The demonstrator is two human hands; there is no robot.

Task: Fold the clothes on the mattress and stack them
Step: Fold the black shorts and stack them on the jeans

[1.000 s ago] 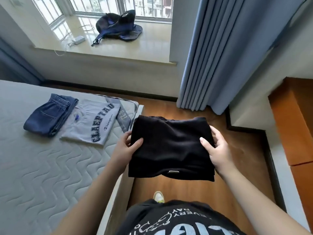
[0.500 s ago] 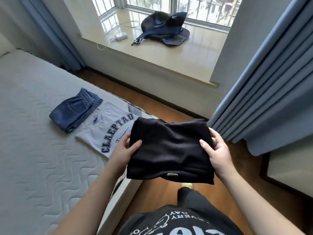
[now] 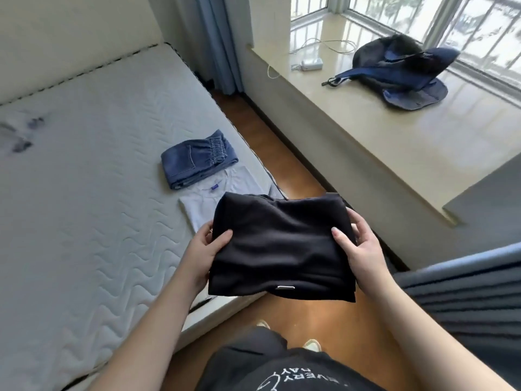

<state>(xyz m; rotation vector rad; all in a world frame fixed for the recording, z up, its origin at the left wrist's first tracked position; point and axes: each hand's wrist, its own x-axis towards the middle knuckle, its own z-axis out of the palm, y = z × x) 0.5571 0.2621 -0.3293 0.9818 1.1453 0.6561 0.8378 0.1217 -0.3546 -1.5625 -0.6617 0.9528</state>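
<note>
A folded black garment (image 3: pixel 282 246) hangs in the air over the mattress's near corner and the floor. My left hand (image 3: pixel 205 249) grips its left edge, thumb on top. My right hand (image 3: pixel 361 249) grips its right edge the same way. Under its far edge lies a folded grey T-shirt (image 3: pixel 203 204) on the pale quilted mattress (image 3: pixel 84 193), partly hidden by the black garment. Folded blue denim shorts (image 3: pixel 197 159) lie just beyond the T-shirt, touching it.
A wooden floor strip (image 3: pixel 282 165) runs between the mattress and a window ledge (image 3: pixel 394 131). On the ledge lie a dark blue bag (image 3: pixel 406 71) and a white charger with cable (image 3: pixel 310 64). A blue-grey curtain (image 3: pixel 465 292) hangs at right. Dark stains (image 3: pixel 25 134) mark the mattress's far left.
The view has swung left, bringing the mattress and ledge more into sight. The black garment, still held by both hands, now overlaps the grey T-shirt's near part.
</note>
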